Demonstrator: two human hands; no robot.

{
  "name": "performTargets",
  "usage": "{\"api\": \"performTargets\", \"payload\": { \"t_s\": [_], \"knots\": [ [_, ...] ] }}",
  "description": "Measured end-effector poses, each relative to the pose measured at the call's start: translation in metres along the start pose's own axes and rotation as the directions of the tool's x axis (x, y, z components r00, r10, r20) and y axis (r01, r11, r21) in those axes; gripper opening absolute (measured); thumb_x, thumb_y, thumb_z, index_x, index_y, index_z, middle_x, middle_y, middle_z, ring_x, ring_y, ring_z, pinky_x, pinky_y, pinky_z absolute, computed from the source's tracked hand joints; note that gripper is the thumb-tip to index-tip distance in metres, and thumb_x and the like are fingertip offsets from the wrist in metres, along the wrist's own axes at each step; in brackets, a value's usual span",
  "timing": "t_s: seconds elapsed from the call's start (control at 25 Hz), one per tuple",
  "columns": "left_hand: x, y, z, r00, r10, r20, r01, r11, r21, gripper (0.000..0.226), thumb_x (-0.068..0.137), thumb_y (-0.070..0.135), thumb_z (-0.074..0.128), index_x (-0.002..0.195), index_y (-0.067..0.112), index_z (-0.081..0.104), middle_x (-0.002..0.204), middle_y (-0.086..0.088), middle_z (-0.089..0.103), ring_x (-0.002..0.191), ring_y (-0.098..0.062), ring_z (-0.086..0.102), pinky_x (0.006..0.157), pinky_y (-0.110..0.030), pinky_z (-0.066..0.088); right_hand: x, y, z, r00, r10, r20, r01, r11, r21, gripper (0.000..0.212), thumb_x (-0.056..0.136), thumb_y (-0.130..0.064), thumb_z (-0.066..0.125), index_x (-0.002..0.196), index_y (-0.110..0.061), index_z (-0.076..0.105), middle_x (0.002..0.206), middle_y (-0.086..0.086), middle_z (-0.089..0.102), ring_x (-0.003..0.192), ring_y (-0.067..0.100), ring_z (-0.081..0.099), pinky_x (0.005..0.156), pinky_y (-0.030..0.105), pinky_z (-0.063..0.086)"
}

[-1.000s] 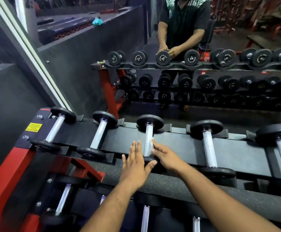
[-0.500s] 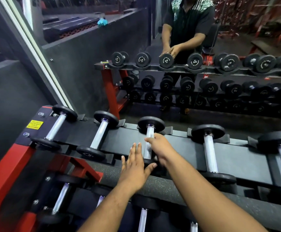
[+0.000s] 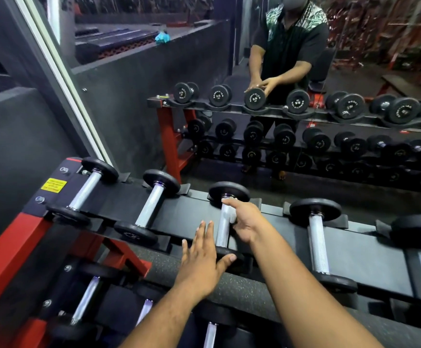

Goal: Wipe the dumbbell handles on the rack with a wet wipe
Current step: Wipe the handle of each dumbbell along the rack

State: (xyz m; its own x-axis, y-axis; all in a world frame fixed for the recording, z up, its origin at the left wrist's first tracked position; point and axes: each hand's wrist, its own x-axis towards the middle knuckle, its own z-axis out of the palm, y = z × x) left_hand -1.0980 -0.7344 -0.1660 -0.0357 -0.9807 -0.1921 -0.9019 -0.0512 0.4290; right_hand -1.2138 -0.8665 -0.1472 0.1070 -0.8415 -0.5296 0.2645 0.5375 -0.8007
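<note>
Risk: wipe (image 3: 232, 217) barely visible, may slip off handle (image 3: 222, 231).
Right hand (image 3: 245, 221) wraps handle; left hand (image 3: 200, 257) flat, fingers spread, thumb on near plate (image 3: 225, 254), which could roll.

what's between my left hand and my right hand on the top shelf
In the head view, the lower stretch of the third dumbbell's handle lies between the left hand and the right hand; the left thumb touches its near plate.
</note>
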Motion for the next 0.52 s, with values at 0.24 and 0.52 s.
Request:
{"api": "performTargets", "payload": {
  "t_s": [0.24, 0.52],
  "knots": [
    [-0.001, 0.000, 0.001, 1.000, -0.002, 0.011, 0.002, 1.000, -0.005, 0.095, 0.095, 0.071, 0.028, 0.154, 0.025, -0.030, 0.162, 0.003, -0.035, 0.151, -0.012, -0.025, 0.121, -0.042, -0.019, -0.008, 0.003, -0.005, 0.995, 0.029, 0.093, -0.035, 0.997, 0.062, 0.013, 0.086, -0.014, 0.073, 0.094, -0.004, 0.070, 0.084, 0.011, 0.067, 0.076, 0.024, 0.062, 0.079, 0.034, 0.049],
    [-0.002, 0.000, 0.000, 1.000, -0.005, 0.018, 0.006, 1.000, -0.011, 0.094, 0.096, 0.071, 0.029, 0.155, 0.025, -0.029, 0.162, 0.004, -0.034, 0.151, -0.012, -0.025, 0.122, -0.044, -0.018, -0.019, 0.009, -0.003, 0.988, 0.084, 0.129, -0.079, 0.996, -0.045, 0.036, 0.077, -0.023, 0.081, 0.106, -0.007, 0.067, 0.097, 0.014, 0.070, 0.084, 0.027, 0.063, 0.093, 0.040, 0.053]
  ]
}}
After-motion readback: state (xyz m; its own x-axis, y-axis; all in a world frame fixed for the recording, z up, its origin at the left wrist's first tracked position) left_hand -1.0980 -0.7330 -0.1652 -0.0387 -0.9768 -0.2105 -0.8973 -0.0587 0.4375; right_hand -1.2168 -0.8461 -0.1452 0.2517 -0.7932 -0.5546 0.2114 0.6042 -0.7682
